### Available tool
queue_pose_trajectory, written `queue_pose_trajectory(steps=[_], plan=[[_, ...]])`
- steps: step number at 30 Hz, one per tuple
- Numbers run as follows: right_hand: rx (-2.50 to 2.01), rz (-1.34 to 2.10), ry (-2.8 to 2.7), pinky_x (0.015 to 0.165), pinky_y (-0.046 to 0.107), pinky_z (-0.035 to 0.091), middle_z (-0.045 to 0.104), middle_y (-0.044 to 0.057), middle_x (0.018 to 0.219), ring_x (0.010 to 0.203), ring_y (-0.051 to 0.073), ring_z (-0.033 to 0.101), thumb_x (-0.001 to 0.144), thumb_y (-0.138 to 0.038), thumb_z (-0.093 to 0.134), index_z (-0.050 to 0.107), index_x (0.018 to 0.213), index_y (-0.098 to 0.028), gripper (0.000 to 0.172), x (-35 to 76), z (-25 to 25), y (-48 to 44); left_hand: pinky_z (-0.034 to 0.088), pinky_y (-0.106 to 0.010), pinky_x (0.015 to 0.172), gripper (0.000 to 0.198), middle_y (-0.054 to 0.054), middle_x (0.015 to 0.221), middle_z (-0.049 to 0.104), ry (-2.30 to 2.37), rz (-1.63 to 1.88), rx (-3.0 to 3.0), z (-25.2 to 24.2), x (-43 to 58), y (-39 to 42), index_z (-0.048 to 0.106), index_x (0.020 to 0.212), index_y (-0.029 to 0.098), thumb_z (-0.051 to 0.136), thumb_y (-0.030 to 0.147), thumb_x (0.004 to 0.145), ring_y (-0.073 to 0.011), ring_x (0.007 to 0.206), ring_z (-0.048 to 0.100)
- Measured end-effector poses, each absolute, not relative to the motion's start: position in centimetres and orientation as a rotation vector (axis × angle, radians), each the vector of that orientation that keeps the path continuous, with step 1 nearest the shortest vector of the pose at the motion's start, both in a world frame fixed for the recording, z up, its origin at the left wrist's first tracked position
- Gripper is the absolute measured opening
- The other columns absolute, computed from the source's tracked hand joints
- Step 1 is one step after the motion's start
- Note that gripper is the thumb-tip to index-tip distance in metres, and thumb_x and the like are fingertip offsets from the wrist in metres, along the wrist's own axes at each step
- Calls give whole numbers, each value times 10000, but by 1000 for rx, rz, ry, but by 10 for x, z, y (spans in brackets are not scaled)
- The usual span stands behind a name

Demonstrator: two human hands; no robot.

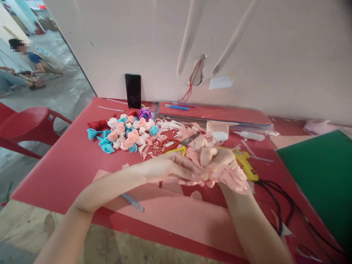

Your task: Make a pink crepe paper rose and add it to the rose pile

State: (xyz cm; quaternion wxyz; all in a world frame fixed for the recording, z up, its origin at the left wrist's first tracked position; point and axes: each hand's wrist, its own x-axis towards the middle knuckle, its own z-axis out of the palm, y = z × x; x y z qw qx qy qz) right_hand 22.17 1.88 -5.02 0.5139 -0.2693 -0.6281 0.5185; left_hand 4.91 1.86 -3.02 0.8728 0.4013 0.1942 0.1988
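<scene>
Over the right half of the red table, my right hand (220,159) is closed round a bundle of pink petal pieces (233,178), which stick out below its palm near the wrist. My left hand (176,167) reaches across from the left, and its fingertips meet the fingers of my right hand beside some pink petals. What exactly the left fingertips pinch is too small to tell. Scissors (189,140) with red handles and a yellow-handled tool (180,149) lie on pink scraps just behind the hands. A yellow glue gun (247,165) rests behind my right wrist.
Several paper roses (126,134) are heaped at the back left, near a phone (133,91) propped upright. Pink paper (176,209) and a grey pen (132,202) lie in front. Black cable (277,194) and a green board (319,179) are right. A person (41,57) sits far left.
</scene>
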Motion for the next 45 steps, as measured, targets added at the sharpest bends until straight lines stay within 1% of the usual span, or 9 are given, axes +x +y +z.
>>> queue_pose_trajectory(steps=[4,7,11,14,17,22,34,40,45], plan=[[-633,1240,-1346,474,284,401,357,-41,421,486,130,385,554,-513,782,662,491,-298,254,211,-48,15,429,-159,431,135,-1,637,617,401,692,1036,-27,48,12,682,775,142,548,124,786,-59,500,532],[-637,1224,-1174,494,252,406,378,-45,505,545,125,418,531,-450,819,641,522,-314,225,203,-44,11,515,-188,531,163,-45,803,675,530,994,1517,-25,47,7,634,951,128,532,183,835,-89,625,612],[-671,1240,-1015,528,241,425,453,-37,621,615,118,479,582,-381,813,635,582,-299,195,199,-42,6,552,-209,643,107,-63,874,714,669,1375,2230,-31,45,6,600,917,120,581,181,832,-111,730,663],[-674,1228,-932,563,232,454,485,-49,618,627,108,512,557,-371,827,620,551,-295,221,198,-41,4,530,-174,553,60,-29,778,724,710,1553,2566,-38,45,7,578,896,118,557,103,841,-94,660,671],[-715,1210,-839,591,217,475,500,-66,556,579,88,519,527,-336,846,594,490,-273,262,194,-38,0,491,-157,469,93,-15,723,723,777,1549,2692,-39,44,7,553,952,106,537,110,861,-77,568,653],[-791,1210,-751,506,170,441,462,-95,442,443,45,448,520,-305,850,570,447,-237,297,185,-37,-11,499,-156,485,122,-22,767,730,769,1520,2803,-37,43,5,540,989,89,507,95,872,-75,624,664],[-846,1274,-771,465,216,435,458,-70,466,456,76,450,543,-350,833,597,466,-251,267,189,-36,-16,440,-173,406,223,-13,825,723,647,1598,2875,-36,39,5,602,997,133,463,53,841,-66,523,610],[-774,1250,-869,447,224,397,451,-49,513,487,99,429,553,-368,830,597,506,-270,257,189,-32,-14,548,-167,571,132,-54,866,723,640,1493,2275,-27,41,-2,587,952,131,531,178,842,-89,648,673],[-764,1268,-968,529,267,438,493,-24,663,634,139,482,546,-387,829,616,563,-278,239,190,-37,-18,511,-138,453,179,-46,785,708,609,1168,1817,-15,39,-6,640,886,117,511,241,875,-60,492,621]])
